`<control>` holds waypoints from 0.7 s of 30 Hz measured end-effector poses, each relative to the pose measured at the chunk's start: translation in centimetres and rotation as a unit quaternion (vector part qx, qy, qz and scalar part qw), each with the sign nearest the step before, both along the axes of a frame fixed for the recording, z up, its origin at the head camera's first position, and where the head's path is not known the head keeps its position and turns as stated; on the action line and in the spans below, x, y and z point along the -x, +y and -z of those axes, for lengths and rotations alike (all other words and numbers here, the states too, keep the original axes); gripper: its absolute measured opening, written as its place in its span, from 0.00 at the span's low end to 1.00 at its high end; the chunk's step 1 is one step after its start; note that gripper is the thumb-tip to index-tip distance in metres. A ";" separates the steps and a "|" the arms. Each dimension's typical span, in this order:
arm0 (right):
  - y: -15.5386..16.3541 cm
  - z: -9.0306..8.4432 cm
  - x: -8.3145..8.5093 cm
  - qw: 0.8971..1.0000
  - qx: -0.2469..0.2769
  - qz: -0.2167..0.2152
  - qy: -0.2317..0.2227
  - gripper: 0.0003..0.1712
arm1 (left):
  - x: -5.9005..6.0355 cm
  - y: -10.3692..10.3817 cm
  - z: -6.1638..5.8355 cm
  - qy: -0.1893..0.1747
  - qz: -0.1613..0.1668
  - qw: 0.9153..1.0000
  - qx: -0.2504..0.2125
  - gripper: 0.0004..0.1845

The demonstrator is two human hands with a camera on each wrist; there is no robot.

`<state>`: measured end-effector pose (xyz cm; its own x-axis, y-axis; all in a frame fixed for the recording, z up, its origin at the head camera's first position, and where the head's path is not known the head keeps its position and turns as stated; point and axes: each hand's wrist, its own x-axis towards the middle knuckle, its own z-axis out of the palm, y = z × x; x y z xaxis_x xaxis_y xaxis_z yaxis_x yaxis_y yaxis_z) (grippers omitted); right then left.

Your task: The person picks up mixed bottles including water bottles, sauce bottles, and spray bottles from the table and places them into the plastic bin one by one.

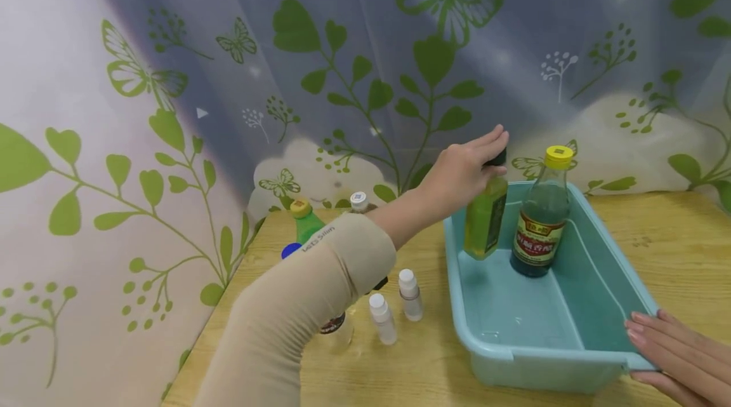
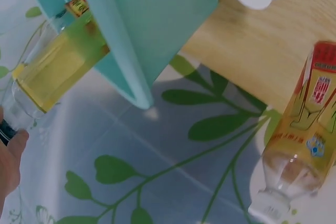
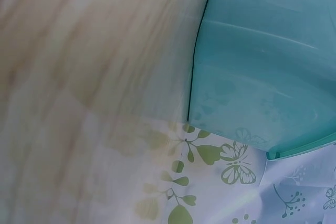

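Gripped at its dark cap by the left hand (image 1: pixel 465 169), the yellow-green oil bottle (image 1: pixel 485 220) is hung just below the fingers, tilted, its base over the teal tub (image 1: pixel 605 280) beside the yellow-capped dark bottle (image 1: pixel 542 223). Flat, straight fingers of the right hand (image 1: pixel 679 356) are rested on the tub's near corner on the worktop (image 1: pixel 685 235).

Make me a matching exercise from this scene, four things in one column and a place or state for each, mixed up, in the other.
Things:
1. yellow-green bottle
2. dark bottle with yellow cap
3. two small white-capped bottles
4. right hand

Places or states:
A. standing on the table left of the tub
B. resting flat on the near right corner of the teal tub
C. held at its cap by the left hand, tilted
D. standing upright in the tub

Pairs: 1-C, 2-D, 3-A, 4-B
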<state>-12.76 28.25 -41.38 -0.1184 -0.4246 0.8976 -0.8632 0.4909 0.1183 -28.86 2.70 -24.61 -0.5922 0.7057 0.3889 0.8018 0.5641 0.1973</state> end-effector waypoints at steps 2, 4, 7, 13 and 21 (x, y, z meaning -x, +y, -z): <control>-0.2 -0.3 0.0 1.000 0.002 -0.004 0.005 0.28 | 0.2 0.1 0.6 0.005 0.004 1.000 0.006 0.28; -0.6 -0.6 0.1 1.000 0.008 -0.014 0.015 0.28 | 0.4 0.3 1.1 0.008 0.006 1.000 0.011 0.28; -0.9 -1.1 0.2 0.999 0.009 -0.022 0.025 0.27 | 0.7 0.5 1.8 -0.014 0.006 1.000 0.018 0.30; -0.9 -0.8 0.5 0.999 0.012 -0.031 0.040 0.27 | 1.3 0.8 2.7 -0.059 0.013 0.996 0.063 0.31; -0.9 -1.1 0.4 0.999 0.005 -0.026 0.039 0.26 | 2.2 1.0 3.7 -0.030 0.047 0.990 0.130 0.28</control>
